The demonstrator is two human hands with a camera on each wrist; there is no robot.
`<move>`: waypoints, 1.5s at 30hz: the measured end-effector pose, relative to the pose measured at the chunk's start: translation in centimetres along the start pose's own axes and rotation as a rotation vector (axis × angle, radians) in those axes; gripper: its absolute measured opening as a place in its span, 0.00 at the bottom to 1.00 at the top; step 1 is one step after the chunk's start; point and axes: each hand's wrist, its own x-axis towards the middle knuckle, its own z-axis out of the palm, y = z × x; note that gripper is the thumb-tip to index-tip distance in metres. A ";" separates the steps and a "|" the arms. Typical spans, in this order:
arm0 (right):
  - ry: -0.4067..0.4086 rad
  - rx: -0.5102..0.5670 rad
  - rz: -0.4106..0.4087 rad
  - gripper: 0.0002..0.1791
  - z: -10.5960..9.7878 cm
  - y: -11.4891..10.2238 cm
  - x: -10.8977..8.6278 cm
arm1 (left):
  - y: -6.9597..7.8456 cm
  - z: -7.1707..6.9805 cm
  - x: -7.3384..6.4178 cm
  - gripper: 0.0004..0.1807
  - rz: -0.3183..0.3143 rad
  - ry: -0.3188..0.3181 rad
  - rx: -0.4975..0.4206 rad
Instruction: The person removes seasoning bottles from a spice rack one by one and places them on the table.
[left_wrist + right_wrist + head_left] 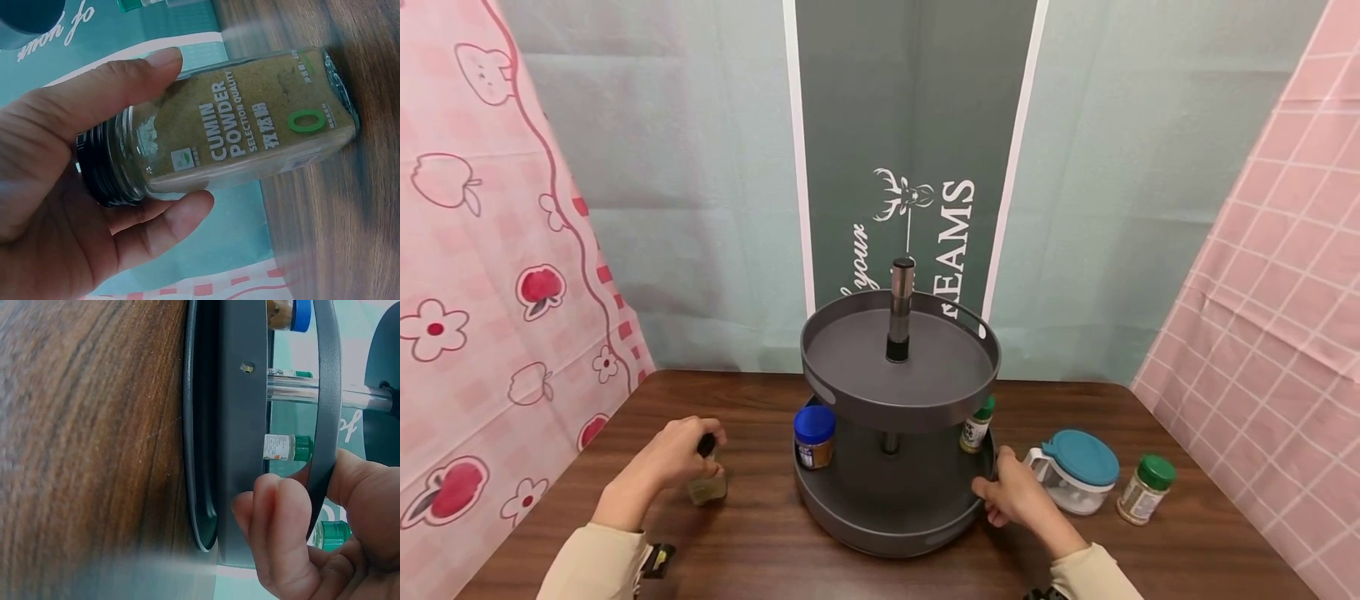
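My left hand grips a glass jar of cumin powder near its black lid, thumb on one side and fingers on the other. The jar is upright, close over the table at the left. At centre stands a dark grey two-tier spice rack with a metal centre pole. My right hand holds the rim of its lower tray at the right side, fingers curled at the wall. On that tray are a blue-lidded jar at the left and a green-capped bottle at the right.
Right of the rack, a clear container with a teal lid and white handle stands beside a green-lidded shaker. The wooden table ends at a printed cloth backdrop, with pink cloths along both sides.
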 end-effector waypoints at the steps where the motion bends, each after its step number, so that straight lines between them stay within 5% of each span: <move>1: -0.002 0.000 -0.005 0.32 0.0 0.0 0.0 | 0.0 0.0 0.0 0.18 -0.001 -0.002 -0.002; 7: -0.009 0.007 -0.019 0.30 -0.2 0.2 0.0 | 0.4 -0.2 -0.2 0.20 0.005 0.001 0.001; 20: -0.009 -0.016 -0.078 0.41 -1.0 -0.7 -0.5 | 3.3 -1.0 -0.4 0.22 0.029 0.165 0.054; 35: 0.232 -0.449 -0.294 0.28 -0.5 -3.0 -2.1 | 6.2 0.5 -0.3 0.17 0.147 0.365 0.127; 40: 0.262 -0.487 -0.418 0.21 0.8 -4.4 -2.8 | 6.4 1.8 -0.1 0.17 0.157 0.311 0.076; 45: 0.246 -0.475 -0.563 0.17 2.6 -5.5 -3.4 | 6.2 3.1 0.2 0.18 0.094 0.218 0.031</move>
